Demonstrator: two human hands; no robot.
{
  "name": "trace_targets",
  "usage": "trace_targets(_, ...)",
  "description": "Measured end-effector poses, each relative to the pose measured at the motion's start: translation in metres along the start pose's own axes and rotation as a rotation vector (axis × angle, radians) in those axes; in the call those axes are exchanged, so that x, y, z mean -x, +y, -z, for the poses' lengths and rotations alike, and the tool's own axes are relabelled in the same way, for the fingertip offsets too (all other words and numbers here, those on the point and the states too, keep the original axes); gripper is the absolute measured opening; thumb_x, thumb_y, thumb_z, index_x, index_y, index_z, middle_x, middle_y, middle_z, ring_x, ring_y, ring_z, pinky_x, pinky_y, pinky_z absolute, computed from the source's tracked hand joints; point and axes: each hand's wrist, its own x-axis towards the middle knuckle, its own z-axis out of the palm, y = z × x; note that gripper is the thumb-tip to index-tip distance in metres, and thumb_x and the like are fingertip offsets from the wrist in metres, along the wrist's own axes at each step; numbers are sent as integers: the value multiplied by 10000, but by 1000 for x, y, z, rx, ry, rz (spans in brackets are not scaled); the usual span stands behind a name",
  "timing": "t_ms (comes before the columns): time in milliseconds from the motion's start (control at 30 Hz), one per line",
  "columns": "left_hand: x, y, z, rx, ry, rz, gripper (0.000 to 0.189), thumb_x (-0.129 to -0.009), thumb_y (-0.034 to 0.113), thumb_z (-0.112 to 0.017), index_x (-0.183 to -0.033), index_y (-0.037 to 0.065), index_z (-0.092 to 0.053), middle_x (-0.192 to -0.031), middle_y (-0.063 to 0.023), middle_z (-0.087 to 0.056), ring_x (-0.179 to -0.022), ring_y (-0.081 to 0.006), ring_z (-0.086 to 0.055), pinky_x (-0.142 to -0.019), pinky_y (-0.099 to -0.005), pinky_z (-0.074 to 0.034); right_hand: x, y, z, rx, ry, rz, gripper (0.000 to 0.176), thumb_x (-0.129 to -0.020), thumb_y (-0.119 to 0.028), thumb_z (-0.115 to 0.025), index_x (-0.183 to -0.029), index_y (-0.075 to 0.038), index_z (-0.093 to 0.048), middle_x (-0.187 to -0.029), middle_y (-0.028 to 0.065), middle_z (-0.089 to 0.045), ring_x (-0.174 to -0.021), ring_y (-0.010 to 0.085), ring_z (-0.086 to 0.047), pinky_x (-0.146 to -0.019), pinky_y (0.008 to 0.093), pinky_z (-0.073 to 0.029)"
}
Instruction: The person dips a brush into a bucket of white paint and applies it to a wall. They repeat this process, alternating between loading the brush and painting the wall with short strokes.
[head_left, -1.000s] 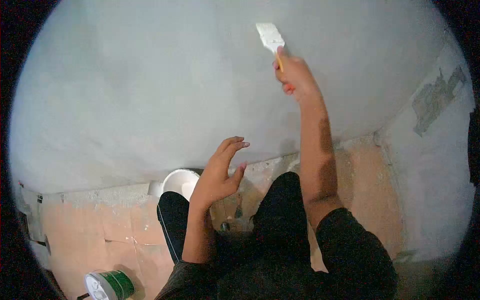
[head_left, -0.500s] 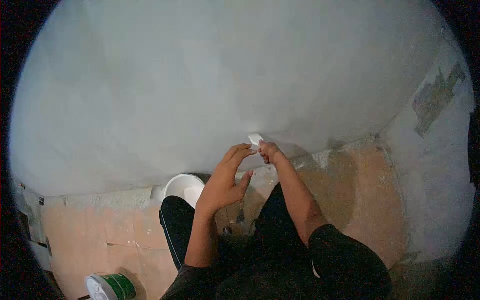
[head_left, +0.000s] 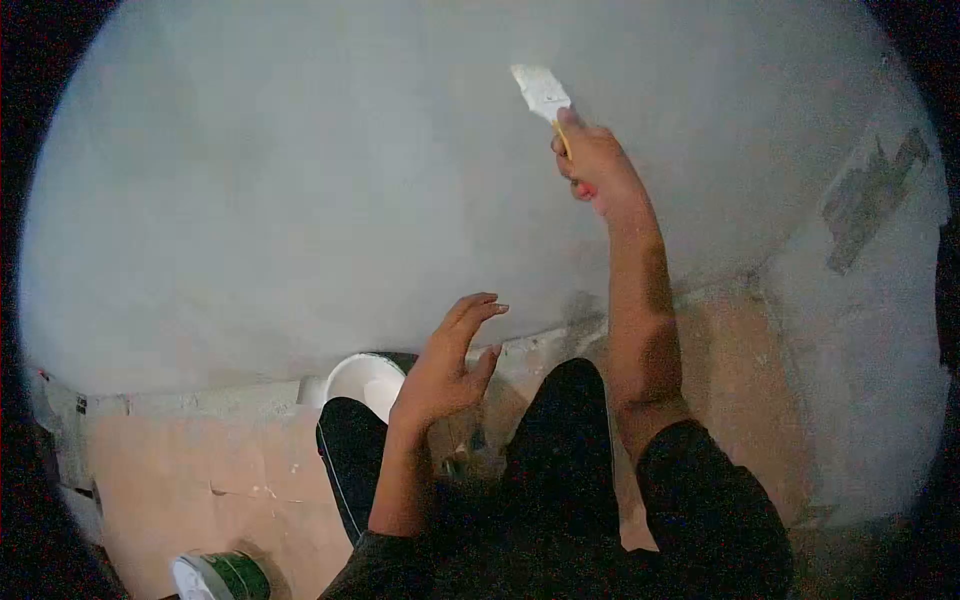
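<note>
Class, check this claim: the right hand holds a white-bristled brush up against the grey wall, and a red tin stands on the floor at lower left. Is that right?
No: the head view shows the tin is green, not red. The right hand does hold the white-bristled brush against the grey wall.

White-coated paintbrush (head_left: 541, 92), yellow handle, bristles up, high against the grey wall (head_left: 300, 180)
</note>
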Motion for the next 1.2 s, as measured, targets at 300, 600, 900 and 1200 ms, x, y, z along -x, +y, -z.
trace_targets(300, 5, -1, -1, -26, -21, -6, 461, -803, -6, -599, -1244, 95, -509, -1316, -158, -479, -1234, -352, -455, -1007, -430, -402, -15, 246, -78, 102, -124, -353, 647, -964, -524, -311, -684, 9, -550, -504, 93, -485, -348, 220, -438, -369, 396, -400)
trace_targets(600, 5, -3, 3, -14, -17, 39, 467, -804, 8, -607, -1253, 94, -507, -1337, -150, -464, -1215, -343, -470, -961, -421, -440, -28, 222, -79, 33, -67, -390, 459, -951, -432, -432, -731, -39, -522, -528, 45, -449, -380, 175, -369, -360, 369, -305)
trace_targets(900, -1, -7, 4, -11, -1, 48, 463, -798, 2, -602, -1242, 94, -510, -1317, -154, -483, -1194, -344, -488, -938, -416, -451, 14, 1, -63, 6, 54, 47, 470, -974, -412, -367, -703, -61, -523, -497, -5, -391, -392, 129, -307, -400, 273, -297)
trace_targets(1200, 2, -11, 11, 25, 43, 38, 473, -798, 0, -610, -1247, 114, -512, -1323, -146, -483, -1205, -332, -486, -931, -422, -455, -29, 201, -135, 520, 85, -6, 585, -978, -439, -278, -1018, 34, -619, -995, 310, -614, -995, 472, -578, -885, 532, -443)
